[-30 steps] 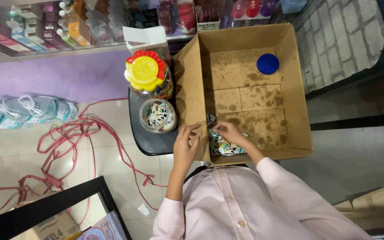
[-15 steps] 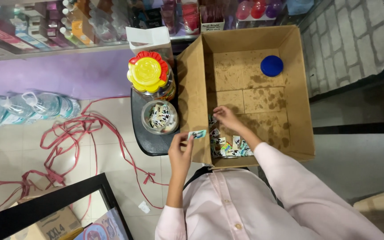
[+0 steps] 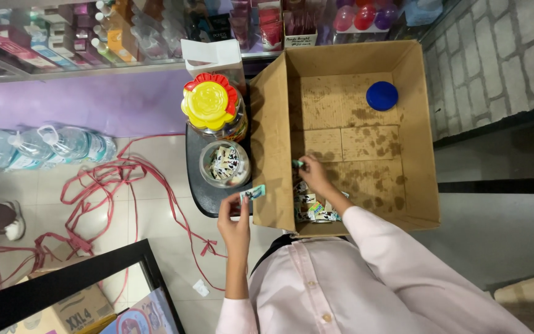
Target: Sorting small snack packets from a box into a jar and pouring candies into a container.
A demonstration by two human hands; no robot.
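My left hand (image 3: 236,224) holds a small candy packet (image 3: 253,193) between its fingertips, just outside the left wall of the cardboard box (image 3: 277,117) and below the open clear jar (image 3: 224,163) that has similar packets in it. Inside the box, my right hand (image 3: 314,175) pinches another small packet (image 3: 297,164) above a pile of packets (image 3: 313,207) in the near left corner. A blue round lid (image 3: 382,96) lies at the far right of the box floor.
A closed jar with a yellow and red flower-shaped lid (image 3: 209,102) stands behind the open jar on a dark round stool (image 3: 200,185). Red cord (image 3: 100,192) sprawls on the tiled floor. Water bottles (image 3: 38,145) lie at left. Shelves of goods (image 3: 125,28) run behind.
My left hand has drawn out of the box to the left with a packet and now sits lower beside the stool. My right hand has shifted slightly up inside the box.
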